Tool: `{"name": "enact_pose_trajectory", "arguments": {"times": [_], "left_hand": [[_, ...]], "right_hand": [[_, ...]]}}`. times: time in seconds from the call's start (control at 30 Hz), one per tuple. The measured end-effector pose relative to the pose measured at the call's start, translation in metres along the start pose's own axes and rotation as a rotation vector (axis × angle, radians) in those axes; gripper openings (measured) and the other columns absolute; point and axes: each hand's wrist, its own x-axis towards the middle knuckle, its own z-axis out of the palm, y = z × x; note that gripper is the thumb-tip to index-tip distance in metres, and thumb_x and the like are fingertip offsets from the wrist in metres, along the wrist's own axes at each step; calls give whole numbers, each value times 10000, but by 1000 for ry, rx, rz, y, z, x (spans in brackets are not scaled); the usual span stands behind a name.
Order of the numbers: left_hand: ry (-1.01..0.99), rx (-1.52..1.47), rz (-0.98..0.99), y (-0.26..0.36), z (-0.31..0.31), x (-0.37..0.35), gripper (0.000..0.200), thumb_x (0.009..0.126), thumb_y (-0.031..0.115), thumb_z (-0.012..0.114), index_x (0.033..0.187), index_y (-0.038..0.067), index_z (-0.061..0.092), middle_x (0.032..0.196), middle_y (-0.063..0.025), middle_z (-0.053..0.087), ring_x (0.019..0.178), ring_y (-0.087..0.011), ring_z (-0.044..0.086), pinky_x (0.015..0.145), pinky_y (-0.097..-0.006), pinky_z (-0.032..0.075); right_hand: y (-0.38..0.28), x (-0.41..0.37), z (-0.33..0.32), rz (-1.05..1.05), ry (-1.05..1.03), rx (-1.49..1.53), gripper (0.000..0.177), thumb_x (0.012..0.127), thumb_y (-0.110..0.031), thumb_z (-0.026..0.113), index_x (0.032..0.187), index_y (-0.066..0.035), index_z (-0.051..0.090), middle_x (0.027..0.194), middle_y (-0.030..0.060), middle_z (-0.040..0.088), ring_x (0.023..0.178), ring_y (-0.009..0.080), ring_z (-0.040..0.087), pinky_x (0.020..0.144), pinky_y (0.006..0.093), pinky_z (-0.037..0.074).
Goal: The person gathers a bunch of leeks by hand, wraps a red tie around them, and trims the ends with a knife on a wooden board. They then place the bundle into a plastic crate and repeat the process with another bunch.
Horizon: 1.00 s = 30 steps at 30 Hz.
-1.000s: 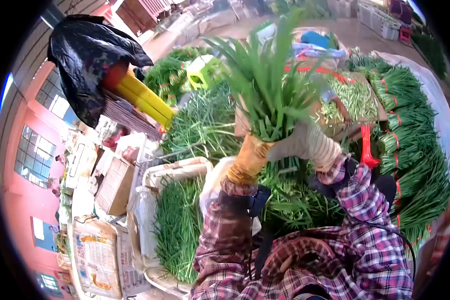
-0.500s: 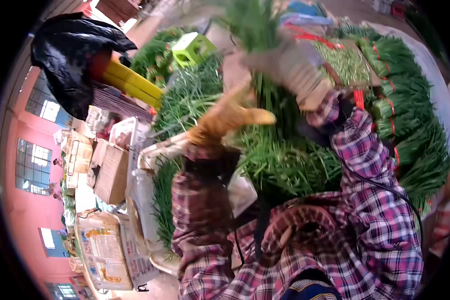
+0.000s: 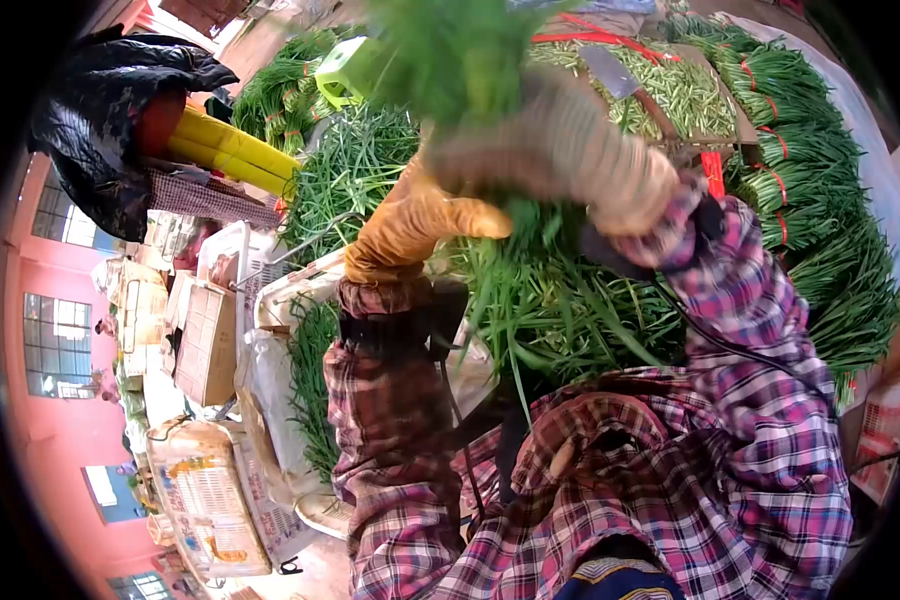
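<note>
Raised and smeared by motion, my right hand [image 3: 540, 150] wears a pale glove and grips a bunch of green chives [image 3: 460, 55], its leaves pointing up and away. Beside and just below it is my left hand [image 3: 415, 225] in an orange-yellow glove, with the thumb stretched out; its fingertips are partly hidden near the right hand. Under both hands lies a loose heap of chives [image 3: 580, 315] close to my body. More loose chives [image 3: 355, 170] spread just beyond the left hand.
Tied chive bundles [image 3: 820, 180] with red bands line the right. A cleaver [image 3: 610, 72] lies over cut stems [image 3: 685, 90], near red straps [image 3: 712, 172]. Leftward are a green stool [image 3: 345, 72], black plastic bag [image 3: 100, 130], cardboard box [image 3: 205, 340] and white crate [image 3: 210, 500].
My right hand has swung left with the chives, close over the left hand. The left hand has shifted slightly left in view. The cleaver now shows more fully.
</note>
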Motion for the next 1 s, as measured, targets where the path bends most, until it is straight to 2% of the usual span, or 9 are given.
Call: {"name": "enact_pose_trajectory", "arguments": {"times": [0.33,0.43,0.53,0.6,0.63,0.8,0.87,0.97,1.0], "left_hand": [[114,-424,142,14,21,2,652,588,210,831,1154,23,567,976,-86,639,884,-200,587,783,-321,479],[156,-80,69,15,16,2,178,707,141,736,848,40,696,873,-57,665,799,-154,610,717,-286,479],[85,328,68,20,17,5,226,796,17,609,1021,10,634,962,-73,650,860,-171,610,757,-293,486],[158,155,4,19,17,14,172,800,48,617,961,9,664,921,-69,660,839,-169,619,754,-294,485],[217,273,38,20,14,14,181,796,71,626,961,6,662,919,-77,658,829,-176,620,759,-295,486],[332,139,134,43,15,28,125,782,77,621,873,12,676,871,-70,637,770,-139,596,704,-267,491],[352,112,146,44,1,31,169,819,62,583,958,-3,653,916,-90,645,805,-153,607,717,-259,503],[326,159,306,62,-6,27,246,876,13,506,1109,-2,584,1084,-153,619,904,-202,618,826,-295,506],[261,811,556,64,-21,29,286,886,3,488,1169,-19,524,1137,-171,593,918,-199,614,839,-309,503]], "right_hand": [[-7,39,-2,-371,37,-574,139,787,-190,653,803,-57,615,723,10,605,594,100,561,531,276,475],[-6,45,-1,-466,44,-666,154,784,-195,649,742,-52,610,685,5,590,546,99,546,497,274,465],[-9,42,-18,-543,64,-744,175,781,-199,646,701,-49,606,659,3,580,514,99,536,474,272,458],[-18,28,-40,-1063,-169,-1242,360,721,-191,744,1043,-82,623,926,59,647,781,173,615,704,271,493],[-27,2,-19,-361,73,-703,671,641,-309,793,1209,-75,525,1048,99,615,884,252,615,769,296,491],[22,-72,23,365,88,-1205,1080,636,-444,748,1432,-120,93,1463,146,179,1345,214,232,1074,343,268],[101,-93,6,-78,412,-1389,1082,628,-472,735,1439,-164,89,1476,159,147,1343,235,244,1076,355,261],[105,-98,-3,427,316,-1337,973,722,-401,669,1438,-128,70,1484,167,118,1313,255,309,1021,380,342],[101,-98,-5,624,253,-1160,901,758,-351,631,1435,-118,84,1432,189,235,1244,273,398,965,392,391]]}}
